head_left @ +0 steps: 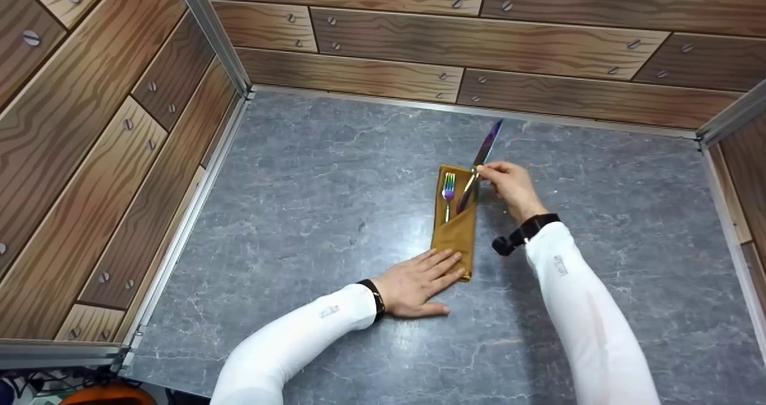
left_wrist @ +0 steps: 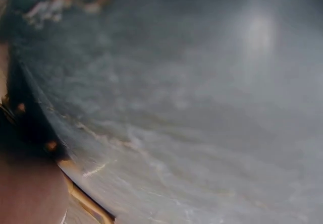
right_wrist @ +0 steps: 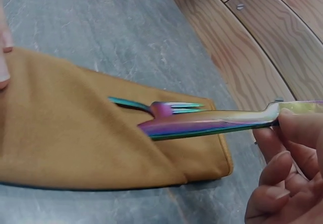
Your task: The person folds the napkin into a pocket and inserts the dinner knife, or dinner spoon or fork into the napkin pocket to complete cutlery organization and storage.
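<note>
A mustard-brown folded napkin [head_left: 453, 237] with a slanted pocket lies on the grey tabletop. An iridescent fork [head_left: 449, 191] sits in the pocket, tines up and showing above the fold. My right hand [head_left: 510, 185] pinches an iridescent table knife [head_left: 488, 145] between thumb and fingers where handle meets blade. Its blade points to the back wall, and in the right wrist view the end of its handle [right_wrist: 202, 124] reaches the pocket's slanted edge, beside the fork. My left hand [head_left: 419, 282] rests with spread, straight fingers on the napkin's near end.
Wood-patterned panels [head_left: 383, 34] rise at the back and on both sides, edged by metal rails [head_left: 359, 99]. The marbled grey tabletop [head_left: 311, 201] surrounds the napkin and fills most of the left wrist view. Something orange [head_left: 108, 395] shows below the table's left front corner.
</note>
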A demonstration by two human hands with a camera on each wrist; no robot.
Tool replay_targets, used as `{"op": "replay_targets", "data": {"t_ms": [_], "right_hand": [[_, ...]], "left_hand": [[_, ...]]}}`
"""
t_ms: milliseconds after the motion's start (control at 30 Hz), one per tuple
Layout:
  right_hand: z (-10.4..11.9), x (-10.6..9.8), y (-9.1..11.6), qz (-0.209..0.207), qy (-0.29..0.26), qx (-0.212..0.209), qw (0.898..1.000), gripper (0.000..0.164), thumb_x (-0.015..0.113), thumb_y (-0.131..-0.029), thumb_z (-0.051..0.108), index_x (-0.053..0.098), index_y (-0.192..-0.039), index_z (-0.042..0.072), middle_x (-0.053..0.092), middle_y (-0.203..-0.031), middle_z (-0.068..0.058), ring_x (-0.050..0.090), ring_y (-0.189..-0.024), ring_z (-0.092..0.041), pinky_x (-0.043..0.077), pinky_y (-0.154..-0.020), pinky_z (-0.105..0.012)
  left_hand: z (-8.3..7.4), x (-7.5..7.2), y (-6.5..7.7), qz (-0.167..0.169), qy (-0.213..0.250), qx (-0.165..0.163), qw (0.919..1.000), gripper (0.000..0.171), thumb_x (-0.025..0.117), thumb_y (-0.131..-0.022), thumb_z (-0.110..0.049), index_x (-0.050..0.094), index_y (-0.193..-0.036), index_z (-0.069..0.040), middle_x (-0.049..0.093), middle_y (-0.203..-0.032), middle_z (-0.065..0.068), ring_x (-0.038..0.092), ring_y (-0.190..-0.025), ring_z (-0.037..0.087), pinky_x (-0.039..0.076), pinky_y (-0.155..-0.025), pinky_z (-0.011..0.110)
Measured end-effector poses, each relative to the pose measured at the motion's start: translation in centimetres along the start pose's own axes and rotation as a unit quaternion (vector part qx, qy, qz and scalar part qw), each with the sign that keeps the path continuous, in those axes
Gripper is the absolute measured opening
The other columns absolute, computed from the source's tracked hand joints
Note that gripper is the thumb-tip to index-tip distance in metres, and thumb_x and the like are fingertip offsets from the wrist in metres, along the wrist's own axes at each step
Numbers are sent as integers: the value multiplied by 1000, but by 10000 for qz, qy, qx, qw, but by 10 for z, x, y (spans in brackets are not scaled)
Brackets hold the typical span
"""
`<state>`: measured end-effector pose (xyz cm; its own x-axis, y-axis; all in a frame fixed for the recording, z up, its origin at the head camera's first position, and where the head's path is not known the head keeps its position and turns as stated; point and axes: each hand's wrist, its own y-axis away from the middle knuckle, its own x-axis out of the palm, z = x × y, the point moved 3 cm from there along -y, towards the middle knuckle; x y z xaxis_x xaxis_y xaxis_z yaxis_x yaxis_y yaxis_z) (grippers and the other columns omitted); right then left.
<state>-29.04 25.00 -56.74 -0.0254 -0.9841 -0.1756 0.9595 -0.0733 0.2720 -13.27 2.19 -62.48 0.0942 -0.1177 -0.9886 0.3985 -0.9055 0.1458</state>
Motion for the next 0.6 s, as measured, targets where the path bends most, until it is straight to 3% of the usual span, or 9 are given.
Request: {"op": "replay_targets", "data": {"t_ms": [200,433,600], "right_hand": [[-9,1,2,286,336,419,9981,22,73,-90,29,67,-100,10,69,-91,-5,51,-62,-11,39,-50,-23],[-16,10,5,727,609,760,9926,23,71,-90,25,67,-103,6,64,-78,4,51,-63,-10,41,-55,-24],[-24,13,10,1013,1061,833,9857,22,71,-89,21,69,-103,4,60,-82,3,52,-71,-14,43,-62,-27]], "left_hand": [[0,2,0,37,-67,1,10000,82,11,-97,-67,-3,-158,-14,-11,-163,13,-11,-148,27,-3,-119,39],[0,4,0,-37,-11,-11,10000,83,13,-97,-68,-2,-158,-14,-11,-162,13,-11,-148,28,-4,-119,40],[-1,3,0,-54,-57,28,10000,84,14,-97,-69,-1,-158,-13,-11,-163,14,-11,-148,29,-3,-119,40]]}}
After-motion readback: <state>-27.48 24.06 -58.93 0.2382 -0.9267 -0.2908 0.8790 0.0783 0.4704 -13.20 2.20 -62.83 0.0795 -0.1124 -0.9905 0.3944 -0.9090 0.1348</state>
